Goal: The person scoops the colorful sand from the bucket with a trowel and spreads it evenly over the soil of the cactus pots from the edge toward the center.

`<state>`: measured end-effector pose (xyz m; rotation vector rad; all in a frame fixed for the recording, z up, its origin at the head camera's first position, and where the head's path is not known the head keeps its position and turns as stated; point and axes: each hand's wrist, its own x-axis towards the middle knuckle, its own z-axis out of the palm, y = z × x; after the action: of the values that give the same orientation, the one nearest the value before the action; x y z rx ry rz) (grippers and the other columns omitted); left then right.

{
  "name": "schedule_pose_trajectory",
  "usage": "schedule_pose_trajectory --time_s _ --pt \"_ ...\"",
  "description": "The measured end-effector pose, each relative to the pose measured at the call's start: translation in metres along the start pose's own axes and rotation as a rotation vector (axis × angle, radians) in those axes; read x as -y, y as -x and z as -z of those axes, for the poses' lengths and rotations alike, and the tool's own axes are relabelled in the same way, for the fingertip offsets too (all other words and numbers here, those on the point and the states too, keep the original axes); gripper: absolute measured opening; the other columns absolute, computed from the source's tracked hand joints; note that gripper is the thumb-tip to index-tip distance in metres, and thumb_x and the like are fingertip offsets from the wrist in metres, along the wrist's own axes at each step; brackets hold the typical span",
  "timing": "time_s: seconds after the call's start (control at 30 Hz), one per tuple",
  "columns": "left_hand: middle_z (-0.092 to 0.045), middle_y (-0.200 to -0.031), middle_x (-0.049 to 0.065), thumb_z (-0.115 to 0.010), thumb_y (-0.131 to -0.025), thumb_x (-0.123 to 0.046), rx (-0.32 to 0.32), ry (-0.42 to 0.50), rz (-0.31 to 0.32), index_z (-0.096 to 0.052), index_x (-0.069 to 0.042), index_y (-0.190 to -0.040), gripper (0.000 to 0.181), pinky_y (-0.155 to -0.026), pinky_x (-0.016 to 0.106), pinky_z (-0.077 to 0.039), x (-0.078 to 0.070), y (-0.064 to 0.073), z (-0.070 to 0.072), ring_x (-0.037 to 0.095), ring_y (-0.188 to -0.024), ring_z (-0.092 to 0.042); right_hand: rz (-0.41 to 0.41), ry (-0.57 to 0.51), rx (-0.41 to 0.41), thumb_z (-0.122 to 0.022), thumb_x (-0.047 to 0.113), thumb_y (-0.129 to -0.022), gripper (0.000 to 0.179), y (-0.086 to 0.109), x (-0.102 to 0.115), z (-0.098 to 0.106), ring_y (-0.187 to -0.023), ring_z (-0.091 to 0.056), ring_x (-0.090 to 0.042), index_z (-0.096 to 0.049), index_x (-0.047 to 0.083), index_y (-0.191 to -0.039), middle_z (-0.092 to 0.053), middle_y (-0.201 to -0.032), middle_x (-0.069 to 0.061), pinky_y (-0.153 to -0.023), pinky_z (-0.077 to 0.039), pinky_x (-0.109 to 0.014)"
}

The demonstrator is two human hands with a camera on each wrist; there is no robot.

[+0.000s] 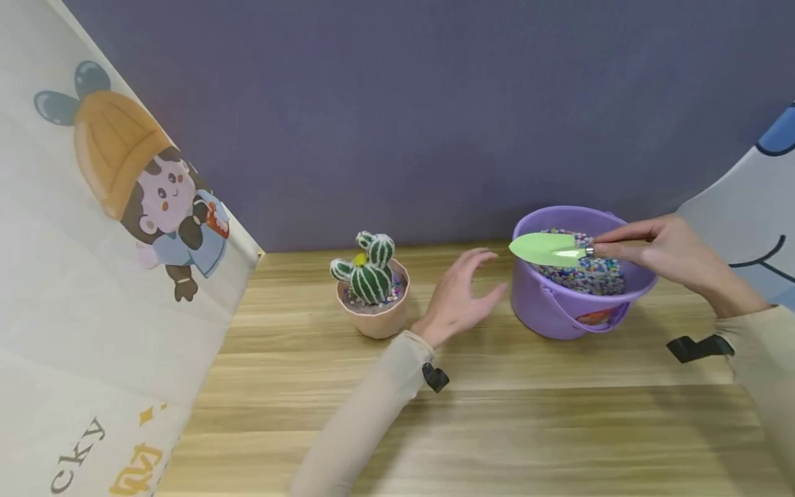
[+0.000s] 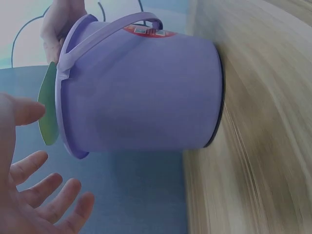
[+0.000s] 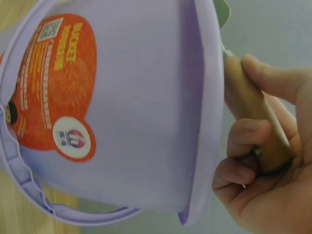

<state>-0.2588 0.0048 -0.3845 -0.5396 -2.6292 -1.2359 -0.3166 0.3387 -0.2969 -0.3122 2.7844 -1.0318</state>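
Note:
My right hand [image 1: 673, 252] grips the wooden handle [image 3: 258, 117] of a small trowel with a light green blade [image 1: 546, 249]. The blade lies level over the near-left rim of a purple bucket [image 1: 540, 310], which holds many small multicoloured beads [image 1: 584, 276]. Between the bucket and a potted cactus, my left hand [image 1: 459, 297] hovers with its fingers spread and nothing in them; in the left wrist view its thumb is close to the blade. The knitted-looking green cactus [image 1: 371, 283] stands in a pink pot [image 1: 375, 323], with some coloured beads around its base.
Bucket and pot stand near the back edge of a wooden table [image 1: 497, 435], against a dark blue-grey panel [image 1: 404, 124]. A white cloth [image 1: 68, 276] with a cartoon figure hangs at the left. Another printed cloth [image 1: 733, 228] is at the right, behind my right hand.

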Motion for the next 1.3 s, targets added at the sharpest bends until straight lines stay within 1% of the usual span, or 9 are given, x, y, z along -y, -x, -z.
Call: schedule_pose_trajectory --time_s 0.17,0.4,0.53,0.6,0.73,0.83,0.93,1.17,1.3 --pt "-0.041 -0.171 -0.002 -0.076 -0.094 -0.049 0.044 0.004 0.025 -0.053 -0.023 -0.156 0.071 -0.127 0.053 -0.039 -0.004 -0.008 -0.008 0.023 -0.156 -0.043 -0.02 0.014 -0.017 -0.077 0.055 -0.094 0.049 -0.004 -0.007 0.005 -0.098 -0.051 0.023 -0.079 0.02 -0.128 -0.067 -0.103 0.041 -0.096 -0.048 -0.034" --pt "-0.033 -0.175 -0.007 -0.076 -0.091 -0.057 0.089 -0.019 0.006 -0.047 -0.027 -0.161 0.081 -0.129 0.055 -0.034 -0.009 -0.019 -0.018 0.024 -0.159 -0.037 -0.028 -0.02 -0.013 -0.078 0.05 -0.095 0.048 -0.009 -0.019 0.012 -0.096 -0.055 0.024 -0.079 0.014 -0.127 -0.071 -0.101 0.038 -0.077 -0.042 -0.006" --pt "-0.032 -0.175 -0.009 -0.077 -0.09 -0.059 0.12 -0.034 -0.034 -0.049 -0.024 -0.16 0.083 -0.129 0.051 -0.034 -0.011 -0.023 -0.024 0.022 -0.159 -0.037 -0.048 -0.002 -0.028 -0.079 0.051 -0.095 0.048 -0.007 -0.026 0.016 -0.092 -0.055 0.024 -0.08 0.014 -0.124 -0.072 -0.096 0.037 -0.076 -0.041 -0.009" --pt "-0.033 -0.174 -0.01 -0.078 -0.089 -0.059 0.124 -0.039 -0.036 -0.051 -0.024 -0.159 0.083 -0.129 0.049 -0.035 -0.012 -0.025 -0.026 0.02 -0.159 -0.037 -0.057 0.019 -0.04 -0.079 0.052 -0.094 0.049 -0.007 -0.027 0.017 -0.09 -0.053 0.025 -0.08 0.013 -0.124 -0.07 -0.096 0.037 -0.083 -0.045 -0.016" --pt "-0.037 -0.172 -0.009 -0.078 -0.088 -0.063 0.097 -0.062 -0.005 -0.055 -0.027 -0.155 0.079 -0.128 0.048 -0.037 -0.015 -0.026 -0.029 0.018 -0.158 -0.039 -0.045 0.093 -0.057 -0.077 0.054 -0.095 0.053 -0.009 -0.028 0.02 -0.085 -0.048 0.026 -0.08 0.011 -0.125 -0.081 -0.111 0.01 -0.089 -0.05 -0.035" --pt "-0.04 -0.17 -0.008 -0.078 -0.088 -0.065 0.077 -0.09 0.012 -0.057 -0.028 -0.152 0.077 -0.127 0.047 -0.039 -0.019 -0.027 -0.03 0.018 -0.156 -0.041 -0.004 0.165 -0.082 -0.079 0.048 -0.095 0.051 -0.008 -0.028 0.023 -0.08 -0.05 0.023 -0.08 0.005 -0.122 -0.08 -0.118 -0.017 -0.078 -0.051 -0.028" --pt "-0.042 -0.169 -0.007 -0.078 -0.088 -0.066 0.069 -0.1 0.015 -0.057 -0.027 -0.152 0.078 -0.126 0.046 -0.04 -0.021 -0.027 -0.031 0.017 -0.156 -0.041 0.043 0.246 -0.11 -0.08 0.038 -0.096 0.043 -0.005 -0.03 0.027 -0.073 -0.055 0.015 -0.08 0.0 -0.117 -0.08 -0.109 -0.023 -0.062 -0.046 -0.018" --pt "-0.045 -0.167 -0.006 -0.08 -0.087 -0.063 0.041 -0.067 0.011 -0.059 -0.023 -0.15 0.077 -0.125 0.045 -0.042 -0.02 -0.027 -0.032 0.018 -0.154 -0.044 0.139 0.534 -0.159 -0.08 0.029 -0.095 0.029 0.001 -0.034 0.036 -0.057 -0.052 -0.011 -0.084 0.002 -0.106 -0.079 -0.076 -0.007 -0.05 -0.04 -0.026" --pt "-0.045 -0.167 -0.006 -0.081 -0.087 -0.061 0.037 -0.047 0.017 -0.059 -0.024 -0.15 0.077 -0.125 0.045 -0.042 -0.017 -0.026 -0.033 0.017 -0.153 -0.045 0.184 0.513 -0.143 -0.085 0.025 -0.09 0.024 -0.006 -0.03 0.025 -0.051 -0.041 -0.009 -0.085 0.005 -0.103 -0.072 -0.064 0.003 -0.047 -0.034 -0.026"
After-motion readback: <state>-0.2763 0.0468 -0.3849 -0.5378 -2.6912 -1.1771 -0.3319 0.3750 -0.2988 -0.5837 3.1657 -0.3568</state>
